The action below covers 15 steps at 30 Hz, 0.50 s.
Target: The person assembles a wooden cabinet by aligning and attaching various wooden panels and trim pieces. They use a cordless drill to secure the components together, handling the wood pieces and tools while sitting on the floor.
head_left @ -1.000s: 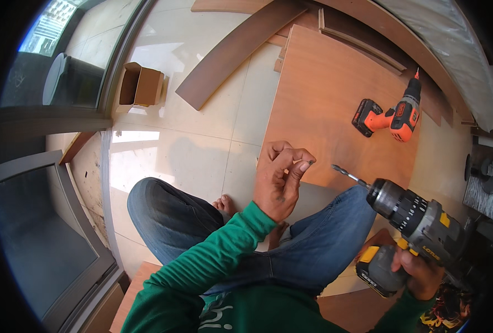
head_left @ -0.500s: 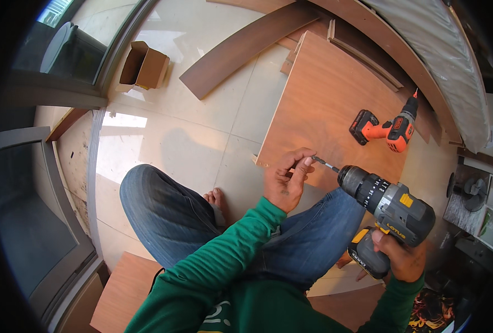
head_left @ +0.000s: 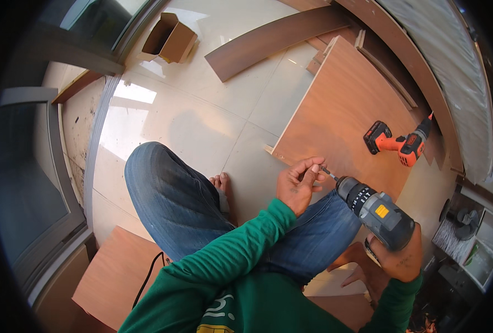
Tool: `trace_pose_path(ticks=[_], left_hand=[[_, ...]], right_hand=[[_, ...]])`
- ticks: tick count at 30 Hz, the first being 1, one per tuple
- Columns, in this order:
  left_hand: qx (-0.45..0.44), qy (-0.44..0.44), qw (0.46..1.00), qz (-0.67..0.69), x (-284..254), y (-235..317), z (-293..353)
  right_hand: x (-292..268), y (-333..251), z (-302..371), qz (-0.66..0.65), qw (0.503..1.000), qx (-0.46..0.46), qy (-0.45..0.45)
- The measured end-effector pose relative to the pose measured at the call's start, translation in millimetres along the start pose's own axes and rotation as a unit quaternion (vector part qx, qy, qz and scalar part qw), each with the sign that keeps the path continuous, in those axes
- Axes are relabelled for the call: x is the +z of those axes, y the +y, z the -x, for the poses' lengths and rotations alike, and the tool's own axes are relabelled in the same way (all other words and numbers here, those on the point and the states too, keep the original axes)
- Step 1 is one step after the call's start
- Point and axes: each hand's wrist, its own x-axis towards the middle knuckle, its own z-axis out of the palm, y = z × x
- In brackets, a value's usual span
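Note:
My right hand (head_left: 397, 256) is wrapped round the handle of a grey and black cordless drill (head_left: 388, 219) with a yellow patch. Its chuck points up and left, over my bent right knee. A thin bit (head_left: 332, 176) sticks out of the chuck. At the bit's far end, thumb and fingers of my left hand (head_left: 297, 187) pinch a small dark piece; whether it is a screw or the bit's own tip I cannot tell. Just beyond my hands lies a reddish-brown wooden panel (head_left: 335, 116). On it rests an orange and black cordless drill (head_left: 399, 143).
A dark brown board (head_left: 274, 40) lies on the tiled floor beside an open cardboard box (head_left: 171, 40). Another wood panel (head_left: 116, 275) is at my lower left. A small fan (head_left: 466, 222) stands at the right. The sliding door frame (head_left: 71, 172) runs along the left.
The view has shifted, so the floor things sit further right. The drill has tilted, its body now hiding the battery, and its chuck is closer to my left fingers, which still pinch at the bit's end.

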Motion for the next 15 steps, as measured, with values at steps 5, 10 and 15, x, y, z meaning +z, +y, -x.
trace_pose_path(ticks=[5, 10, 15], left_hand=[[-0.096, 0.104, 0.977, 0.161, -11, -6, 5], [-0.138, 0.196, 0.929, 0.282, -13, -6, -2], [-0.211, 0.158, 0.905, 0.334, -28, -22, -8]], right_hand=[[14, -6, -20, 0.056, 0.995, 0.010, -0.080], [36, -28, -39, 0.068, 0.990, -0.092, -0.080], [44, -31, -52, 0.103, 0.983, -0.104, -0.107]])
